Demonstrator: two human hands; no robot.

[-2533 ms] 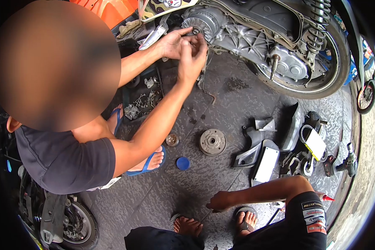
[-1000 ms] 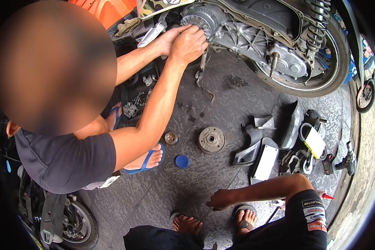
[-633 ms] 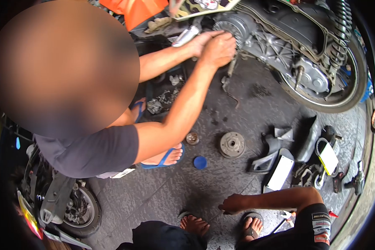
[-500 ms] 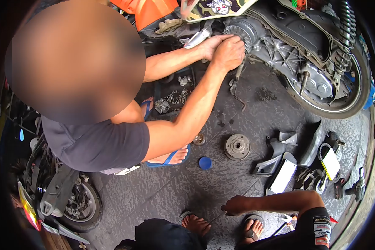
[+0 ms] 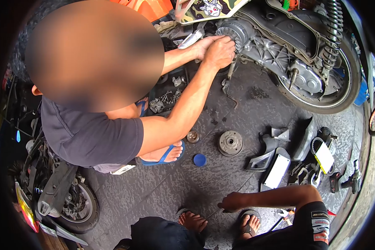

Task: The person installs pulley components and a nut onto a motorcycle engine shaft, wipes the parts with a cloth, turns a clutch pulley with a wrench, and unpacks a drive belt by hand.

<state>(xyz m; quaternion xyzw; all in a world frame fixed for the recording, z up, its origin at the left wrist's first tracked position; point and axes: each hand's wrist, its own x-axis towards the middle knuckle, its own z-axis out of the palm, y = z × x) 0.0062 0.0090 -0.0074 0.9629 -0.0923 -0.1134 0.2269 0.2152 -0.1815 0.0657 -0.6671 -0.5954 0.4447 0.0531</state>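
My right hand [image 5: 232, 202] hangs over the floor between my sandalled feet, forearm reaching in from the right. Its fingers look loosely curled together, and nothing shows in them. My left hand is out of view. Nearest ahead on the floor are a small blue lid [image 5: 199, 160] and a round metal clutch assembly [image 5: 230, 143]. A white-faced panel [image 5: 276, 170] lies to the right. Farther off, a co-worker's hands [image 5: 217, 51] are together at the finned pulley [image 5: 233, 34] of a scooter engine; what their fingers hold is hidden.
The scooter's rear wheel [image 5: 341, 100] and shock absorber spring [image 5: 334, 33] stand upper right. Black plastic covers [image 5: 306, 141], a drive belt [image 5: 314, 143] and a cordless drill [image 5: 350, 179] lie right. Another motorbike wheel [image 5: 85, 206] is lower left. Loose bolts [image 5: 171, 96] lie beside the crouching co-worker.
The whole view has shifted slightly, with things on the floor appearing a little farther left and up. The co-worker's head appears farther right. My right hand stays almost in place.
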